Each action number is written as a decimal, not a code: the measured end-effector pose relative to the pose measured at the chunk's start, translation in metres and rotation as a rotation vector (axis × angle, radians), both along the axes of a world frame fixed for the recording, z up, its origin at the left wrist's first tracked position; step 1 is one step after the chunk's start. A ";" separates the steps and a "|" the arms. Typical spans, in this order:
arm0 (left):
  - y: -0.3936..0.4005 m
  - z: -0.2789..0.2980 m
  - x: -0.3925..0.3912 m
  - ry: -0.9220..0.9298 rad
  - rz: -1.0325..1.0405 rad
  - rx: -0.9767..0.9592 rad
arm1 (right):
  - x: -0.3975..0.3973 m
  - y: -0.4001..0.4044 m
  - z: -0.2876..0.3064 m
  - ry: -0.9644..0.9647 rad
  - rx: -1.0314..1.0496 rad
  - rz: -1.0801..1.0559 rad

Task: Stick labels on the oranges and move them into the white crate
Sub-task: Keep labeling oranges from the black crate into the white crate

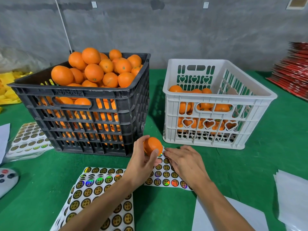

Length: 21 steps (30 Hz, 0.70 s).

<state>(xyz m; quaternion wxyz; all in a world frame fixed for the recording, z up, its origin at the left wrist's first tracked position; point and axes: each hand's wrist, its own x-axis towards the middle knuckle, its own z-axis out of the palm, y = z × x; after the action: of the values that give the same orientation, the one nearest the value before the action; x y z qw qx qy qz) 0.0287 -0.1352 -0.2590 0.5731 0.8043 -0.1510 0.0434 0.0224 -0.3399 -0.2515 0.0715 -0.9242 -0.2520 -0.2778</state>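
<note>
My left hand [143,162] grips one orange [152,145] just above the green table, in front of the gap between the two crates. My right hand [185,161] lies on a sheet of round gold labels [164,176], its fingertips at the sheet's far edge beside the orange; whether they pinch a label is hidden. The black crate [83,114] at the left is heaped with oranges. The white crate [215,104] at the right holds several oranges, some with labels.
More label sheets lie near me [100,197] and left of the black crate [28,137]. White backing papers [290,194] sit at the right, a remote control [6,180] at the left edge, red packaging [293,70] at the far right.
</note>
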 end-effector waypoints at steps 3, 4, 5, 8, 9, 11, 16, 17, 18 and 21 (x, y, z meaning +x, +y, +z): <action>0.000 0.000 0.000 0.003 0.008 0.002 | 0.001 0.001 0.000 0.048 0.045 -0.004; 0.000 0.000 0.001 0.008 0.008 0.005 | 0.002 0.000 -0.001 0.075 0.089 -0.001; 0.001 0.000 0.000 0.013 0.008 0.007 | 0.004 -0.001 -0.003 0.121 0.164 0.003; -0.001 0.002 -0.001 0.009 0.001 0.001 | 0.006 -0.004 -0.005 0.400 0.614 -0.014; -0.001 0.003 -0.001 0.006 -0.005 0.000 | 0.007 -0.006 -0.004 0.463 0.786 -0.039; -0.001 0.003 -0.001 0.013 -0.012 -0.005 | 0.010 -0.010 -0.001 0.489 1.054 -0.098; -0.001 0.005 -0.002 0.025 -0.021 -0.024 | 0.007 -0.008 0.015 0.568 1.315 -0.002; -0.001 0.005 -0.002 0.019 -0.026 -0.024 | 0.005 -0.004 0.019 0.611 1.328 0.034; -0.002 0.005 -0.003 0.011 -0.033 -0.024 | 0.004 0.000 0.022 0.650 1.332 0.060; -0.002 0.007 -0.005 -0.005 -0.061 -0.030 | 0.002 0.011 0.023 0.722 1.279 0.086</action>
<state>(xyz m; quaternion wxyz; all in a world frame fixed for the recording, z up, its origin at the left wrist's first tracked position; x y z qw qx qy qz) 0.0234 -0.1374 -0.2524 0.5857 0.7906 -0.1762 0.0302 0.0247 -0.3285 -0.2288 0.6860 -0.7252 -0.0376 -0.0459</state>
